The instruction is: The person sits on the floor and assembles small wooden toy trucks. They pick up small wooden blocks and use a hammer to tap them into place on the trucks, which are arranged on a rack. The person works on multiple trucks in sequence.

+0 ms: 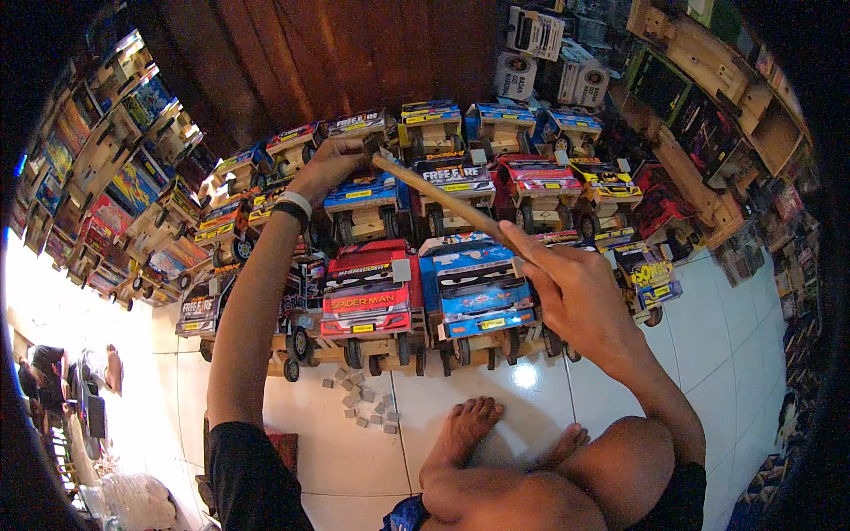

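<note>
My right hand (575,288) is wrapped round the long wooden handle of a hammer (443,201). The handle slants up and to the left over the toy trucks, and its dark head is hard to make out beside my left fingers. My left hand (335,166) reaches to the back rows with its fingers pinched together. What it holds, if anything, is too small to tell. Below it stands a blue toy truck (363,192). In the front row are a red toy truck (367,296) and a larger blue toy truck (482,296), each with a small pale block on its front.
Several small pale blocks (367,403) lie scattered on the white tiled floor (354,456), left of my bare foot (465,434). Stacked wooden toy trucks (111,190) rise at the left. A brown wooden panel (354,57) closes the back, with boxes (536,35) to its right.
</note>
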Available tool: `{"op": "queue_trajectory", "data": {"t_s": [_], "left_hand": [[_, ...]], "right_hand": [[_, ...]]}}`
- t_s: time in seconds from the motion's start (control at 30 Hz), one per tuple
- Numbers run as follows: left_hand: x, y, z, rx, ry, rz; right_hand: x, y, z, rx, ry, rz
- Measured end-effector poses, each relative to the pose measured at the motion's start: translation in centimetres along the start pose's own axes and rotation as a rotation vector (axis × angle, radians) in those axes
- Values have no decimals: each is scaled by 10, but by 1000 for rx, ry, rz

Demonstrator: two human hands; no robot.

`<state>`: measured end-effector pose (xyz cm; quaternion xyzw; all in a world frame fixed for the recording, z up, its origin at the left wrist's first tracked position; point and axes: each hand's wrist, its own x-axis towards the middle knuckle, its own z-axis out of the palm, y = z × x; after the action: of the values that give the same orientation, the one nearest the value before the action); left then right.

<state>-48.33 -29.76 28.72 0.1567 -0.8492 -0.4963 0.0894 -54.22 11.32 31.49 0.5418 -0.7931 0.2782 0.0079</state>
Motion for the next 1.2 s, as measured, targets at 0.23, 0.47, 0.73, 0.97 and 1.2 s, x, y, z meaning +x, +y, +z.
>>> {"op": "queue_trajectory", "data": {"t_s": [0.23,0.47,0.73,0.97,1.2], "left_hand": [[5,-10,0,-115,-6,45],[9,-22,-2,-126,-8,71],[6,-15,-3,-86,-8,45],[2,-7,-2,-65,20,31],[1,-10,3,-140,54,44]], "right_hand": [[2,0,1,83,-49,42],[5,2,-3,24,-40,-1],[7,-2,-7,43,4,-26],[11,0,-6,9,61,-79],[6,1,-2,30,42,-68]]}}
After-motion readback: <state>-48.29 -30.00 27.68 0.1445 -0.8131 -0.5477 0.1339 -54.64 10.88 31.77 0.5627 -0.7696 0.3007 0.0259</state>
